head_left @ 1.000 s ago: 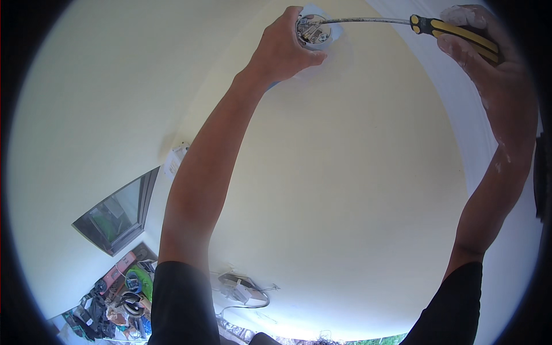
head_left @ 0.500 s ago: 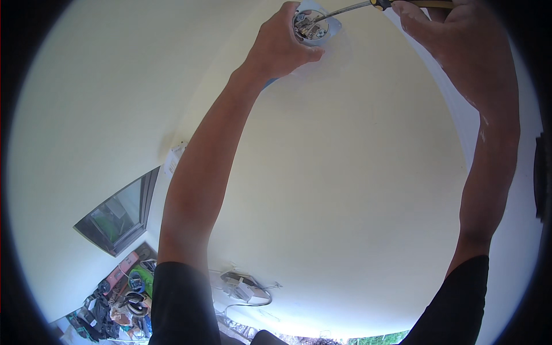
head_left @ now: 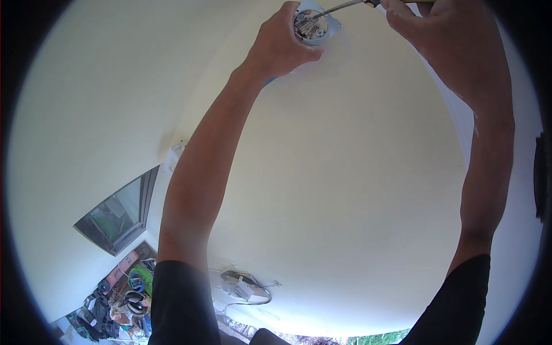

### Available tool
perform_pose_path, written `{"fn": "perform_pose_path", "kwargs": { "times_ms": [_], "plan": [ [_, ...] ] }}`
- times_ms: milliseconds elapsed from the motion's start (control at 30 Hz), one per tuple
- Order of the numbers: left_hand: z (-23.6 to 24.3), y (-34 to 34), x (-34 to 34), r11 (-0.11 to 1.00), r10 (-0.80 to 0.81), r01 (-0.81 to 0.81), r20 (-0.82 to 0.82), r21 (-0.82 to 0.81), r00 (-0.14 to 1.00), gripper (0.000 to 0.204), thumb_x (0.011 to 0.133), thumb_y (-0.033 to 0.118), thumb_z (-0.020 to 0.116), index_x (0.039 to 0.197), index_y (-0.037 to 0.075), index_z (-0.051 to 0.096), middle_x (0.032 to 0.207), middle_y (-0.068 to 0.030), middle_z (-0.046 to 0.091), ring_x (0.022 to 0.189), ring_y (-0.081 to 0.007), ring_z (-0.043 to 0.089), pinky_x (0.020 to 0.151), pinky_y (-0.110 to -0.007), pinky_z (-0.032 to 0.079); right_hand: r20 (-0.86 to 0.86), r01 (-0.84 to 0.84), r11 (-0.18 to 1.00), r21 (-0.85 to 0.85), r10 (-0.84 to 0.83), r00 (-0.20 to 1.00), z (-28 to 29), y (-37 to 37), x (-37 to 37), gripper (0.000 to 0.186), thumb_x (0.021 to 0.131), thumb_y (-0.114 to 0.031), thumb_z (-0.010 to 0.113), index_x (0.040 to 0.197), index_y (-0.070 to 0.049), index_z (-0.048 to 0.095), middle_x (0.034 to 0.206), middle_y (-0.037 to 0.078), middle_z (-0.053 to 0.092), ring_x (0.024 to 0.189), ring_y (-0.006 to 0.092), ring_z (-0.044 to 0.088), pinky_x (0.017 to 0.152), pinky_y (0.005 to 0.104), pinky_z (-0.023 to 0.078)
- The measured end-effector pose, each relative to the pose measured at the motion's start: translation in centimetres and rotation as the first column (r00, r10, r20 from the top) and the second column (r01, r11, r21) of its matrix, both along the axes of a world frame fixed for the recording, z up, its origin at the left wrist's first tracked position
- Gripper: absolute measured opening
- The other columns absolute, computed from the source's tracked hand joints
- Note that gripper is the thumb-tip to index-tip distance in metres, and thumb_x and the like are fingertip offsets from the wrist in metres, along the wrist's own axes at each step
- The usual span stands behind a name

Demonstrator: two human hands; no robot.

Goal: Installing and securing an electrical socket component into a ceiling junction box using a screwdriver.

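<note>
My left hand (head_left: 280,45) is raised at the top of the view, its thumb and fingers around the left side of a round electrical fitting (head_left: 313,40). The fitting has a pale blue-grey plate and an open face with metal terminals and screws inside. From the right, the long metal shaft of a screwdriver (head_left: 340,8) reaches into that face, with its tip among the terminals. My right hand (head_left: 440,29) is closed on the screwdriver's yellow and black handle, which is partly cut off by the upper edge.
A cream wall (head_left: 345,172) spreads behind both arms. At lower left are a dark-framed window (head_left: 118,215) and a pile of bags and tools (head_left: 123,299). A white fixture (head_left: 247,287) with a looping cable hangs near the bottom; a small white box (head_left: 172,158) sits beside my left forearm.
My right hand has shifted a little to the left and up, and the screwdriver shaft has moved left with it. My left hand and the fitting stay in place.
</note>
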State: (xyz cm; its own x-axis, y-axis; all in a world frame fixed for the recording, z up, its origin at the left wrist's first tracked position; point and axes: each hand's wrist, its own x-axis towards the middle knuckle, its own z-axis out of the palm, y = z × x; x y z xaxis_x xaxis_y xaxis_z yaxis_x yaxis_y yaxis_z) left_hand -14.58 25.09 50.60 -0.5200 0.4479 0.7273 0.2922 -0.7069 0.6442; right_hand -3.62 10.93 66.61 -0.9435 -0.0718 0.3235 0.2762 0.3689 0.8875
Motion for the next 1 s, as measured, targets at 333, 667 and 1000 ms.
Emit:
{"fn": "perform_pose_path", "kwargs": {
  "times_ms": [333,667,1000],
  "plan": [
    [0.2,0.0,-0.3,0.999,-0.026,0.024,-0.062,-0.039,0.998,0.073,0.072,0.015,0.088,0.132,-0.001,0.047,0.115,-0.0169,0.065,0.106,-0.0285,0.067,0.092,-0.040,0.055,0.012,0.000,1.000,-0.020,0.000,1.000,-0.1,-0.4,0.1,0.013,0.073,-0.001,0.069,0.082,-0.001,0.059,0.075,0.014,0.059,0.066,0.0275,0.059,0.063,0.0394,0.047],
    [0.3,0.5,-0.1,0.999,-0.040,0.040,-0.035,0.013,0.999,0.067,0.072,0.015,0.088,0.126,0.001,0.049,0.110,-0.0147,0.065,0.101,-0.0271,0.067,0.088,-0.039,0.056,0.028,0.032,0.999,-0.010,-0.032,0.999,0.0,-0.6,-0.1,0.014,0.074,-0.001,0.069,0.081,-0.002,0.058,0.075,0.013,0.059,0.065,0.0268,0.059,0.062,0.0391,0.047],
    [-0.4,0.6,-0.6,0.999,0.000,0.002,-0.064,0.032,0.998,0.069,0.070,0.014,0.088,0.126,0.000,0.049,0.109,-0.0169,0.066,0.101,-0.0289,0.068,0.088,-0.039,0.056,0.045,-0.040,0.995,-0.086,0.044,0.998,-0.4,-0.2,0.1,0.015,0.071,0.000,0.070,0.080,-0.002,0.057,0.075,0.013,0.059,0.065,0.0264,0.059,0.061,0.0385,0.046]
  ]
}}
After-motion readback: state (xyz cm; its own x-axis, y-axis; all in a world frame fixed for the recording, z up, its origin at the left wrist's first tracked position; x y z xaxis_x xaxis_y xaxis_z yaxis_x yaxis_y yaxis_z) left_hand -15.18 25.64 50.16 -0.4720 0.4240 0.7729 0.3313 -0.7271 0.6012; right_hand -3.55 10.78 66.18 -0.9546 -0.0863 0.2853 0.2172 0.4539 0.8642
